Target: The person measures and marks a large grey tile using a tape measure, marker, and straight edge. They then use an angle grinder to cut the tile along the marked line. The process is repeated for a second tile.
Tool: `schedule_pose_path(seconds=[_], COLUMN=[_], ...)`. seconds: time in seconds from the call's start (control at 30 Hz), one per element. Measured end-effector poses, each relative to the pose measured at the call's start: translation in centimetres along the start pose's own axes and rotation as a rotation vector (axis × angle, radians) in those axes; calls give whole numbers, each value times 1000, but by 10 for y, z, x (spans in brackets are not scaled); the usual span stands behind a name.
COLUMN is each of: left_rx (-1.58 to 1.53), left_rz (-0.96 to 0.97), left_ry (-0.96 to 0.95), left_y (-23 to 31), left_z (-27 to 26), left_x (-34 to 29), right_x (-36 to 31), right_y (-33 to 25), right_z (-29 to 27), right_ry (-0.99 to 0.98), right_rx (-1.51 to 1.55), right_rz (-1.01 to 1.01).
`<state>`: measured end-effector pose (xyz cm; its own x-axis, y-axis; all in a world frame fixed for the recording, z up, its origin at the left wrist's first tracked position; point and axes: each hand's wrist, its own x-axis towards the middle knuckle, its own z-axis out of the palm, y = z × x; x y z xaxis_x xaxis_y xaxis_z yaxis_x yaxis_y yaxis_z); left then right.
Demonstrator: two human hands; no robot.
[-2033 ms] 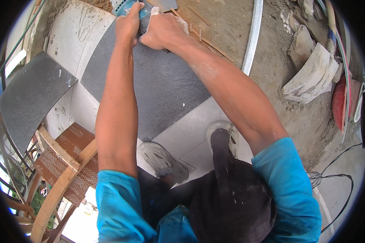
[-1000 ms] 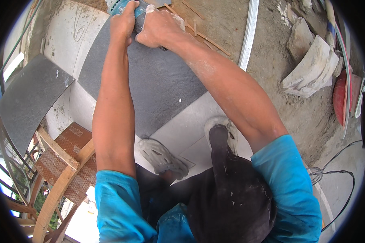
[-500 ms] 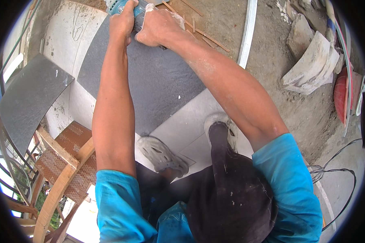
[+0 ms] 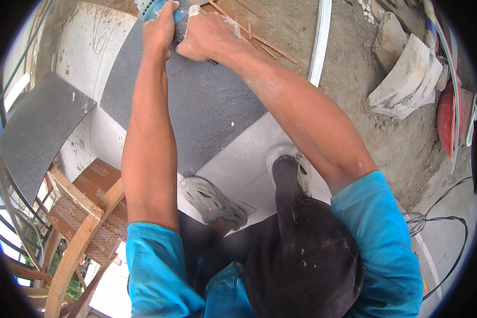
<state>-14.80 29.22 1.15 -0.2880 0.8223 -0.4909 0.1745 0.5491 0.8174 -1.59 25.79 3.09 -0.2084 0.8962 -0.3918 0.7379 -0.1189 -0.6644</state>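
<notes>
Both arms reach to the top edge, where my left hand (image 4: 160, 33) and my right hand (image 4: 205, 33) are closed on a teal power tool (image 4: 155, 10) with a dark body. Its far end is cut off by the picture's edge, so its working part does not show. White dust cakes the back of my right hand. Beneath the hands lies a large dark grey tile (image 4: 206, 114), with a small white chip on it. My shoes stand on pale tiles (image 4: 244, 153) at its near edge.
Another dark grey tile (image 4: 40, 124) leans at the left, beside a wooden frame (image 4: 82, 238) and a brown patterned panel (image 4: 90, 199). A metal bar (image 4: 319, 45) lies on the dirt, right of the tile. Broken slabs (image 4: 405, 79), a red object (image 4: 445, 119) and coiled black cable (image 4: 418, 220) are farther right.
</notes>
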Motion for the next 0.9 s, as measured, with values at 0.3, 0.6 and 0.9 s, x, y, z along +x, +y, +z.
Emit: schedule_pose_path(seconds=[0.3,0.6,0.9], left_rx=[9,17,22], left_rz=[-13,12,0], left_ry=[1,-6,7], left_y=[-1,-5,-4], left_z=[2,5,7], left_x=[-3,-12,-15], right_x=[-3,-12,-16], right_y=[2,5,7], right_z=[-2,-5,-5], right_ry=[-20,-42,-24], right_rx=[-23,-15,-3], right_rz=[6,11,-2])
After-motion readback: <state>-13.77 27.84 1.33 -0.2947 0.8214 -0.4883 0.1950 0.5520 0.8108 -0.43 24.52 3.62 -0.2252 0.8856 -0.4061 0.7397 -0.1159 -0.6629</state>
